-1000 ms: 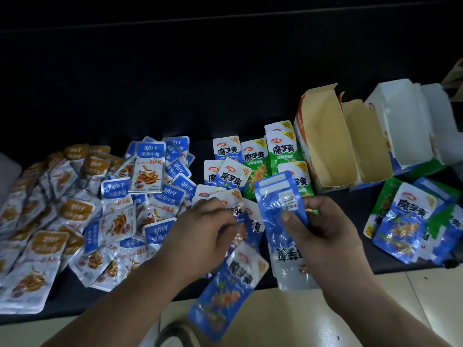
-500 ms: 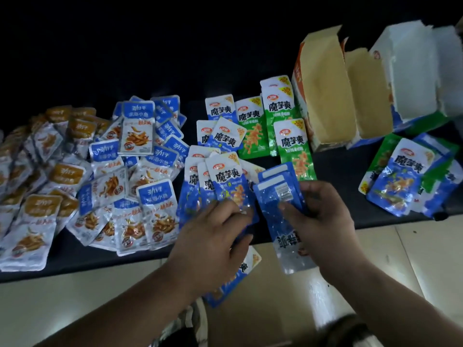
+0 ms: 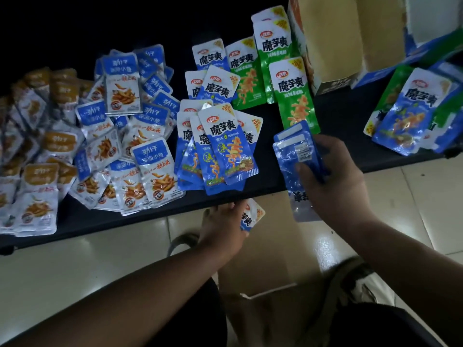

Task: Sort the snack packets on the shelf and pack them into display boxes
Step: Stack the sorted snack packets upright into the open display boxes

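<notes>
Our right hand (image 3: pixel 335 181) clamps a stack of blue packets (image 3: pixel 295 156) at the shelf (image 3: pixel 343 121) edge. Our left hand (image 3: pixel 223 229), below it, pinches a single blue packet (image 3: pixel 251 216).

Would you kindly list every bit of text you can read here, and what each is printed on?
"魔芋爽": blue packets, green packets.
"卫龙": red logo above that name.
"20%": blue packets' top corner.
"劲仔", "深海小鱼": fish packets.
Too blurred: orange packets; the barcode label on the stack in the right hand.
</notes>
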The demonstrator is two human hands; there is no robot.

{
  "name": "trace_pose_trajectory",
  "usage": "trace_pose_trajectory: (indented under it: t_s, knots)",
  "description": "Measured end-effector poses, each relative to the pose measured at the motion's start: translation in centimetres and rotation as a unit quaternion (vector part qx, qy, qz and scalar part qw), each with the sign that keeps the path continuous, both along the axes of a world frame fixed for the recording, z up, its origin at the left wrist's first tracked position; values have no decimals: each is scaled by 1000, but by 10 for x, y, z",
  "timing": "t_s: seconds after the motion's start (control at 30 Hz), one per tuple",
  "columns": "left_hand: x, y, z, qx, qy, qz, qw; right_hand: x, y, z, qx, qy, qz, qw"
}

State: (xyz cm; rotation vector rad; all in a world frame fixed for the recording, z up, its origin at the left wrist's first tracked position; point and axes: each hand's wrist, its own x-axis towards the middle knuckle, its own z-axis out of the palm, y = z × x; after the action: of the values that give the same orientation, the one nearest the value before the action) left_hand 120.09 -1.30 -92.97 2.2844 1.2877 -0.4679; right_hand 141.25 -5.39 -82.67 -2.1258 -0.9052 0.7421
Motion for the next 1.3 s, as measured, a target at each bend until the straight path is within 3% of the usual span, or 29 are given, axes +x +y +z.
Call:
trace_pose_trajectory:
  t_s: [0.1,0.17,0.33,0.43,0.53,0.6,0.7,0.8,0.97,1.03,1.13,1.3]
  knots:
    - [3,1,-1,-16,-17,1,1000,2,0,0,-7,-16,19,1000]
    - [7,-3,7,-77,-61,17,995,5,2,0,1,20,1,1000]
    - [22,-17,60,-183,-273,152,932,14,6,14,30,68,-32,997]
    - [28,6,97,-104,-381,172,903,16,12,29,63,75,-49,994]
    - [28,50,122,-30,-436,244,866,11,25,41,82,89,-62,991]
    - [28,82,129,16,-431,268,861,3,35,45,85,111,-60,988]
    - [21,123,122,49,-357,243,901,-9,49,50,93,145,-58,983]
    - [10,141,107,173,-257,175,934,-15,59,52,91,175,-46,979]
    - [2,134,102,302,-225,150,914,-20,66,58,91,219,-50,970]
    - [6,120,113,266,-300,149,904,-21,67,60,82,218,-53,971]
    - [31,78,144,99,-424,147,888,-23,66,59,80,196,-51,976]
    - [48,62,163,-88,-470,183,859,-35,69,70,110,316,-77,939]
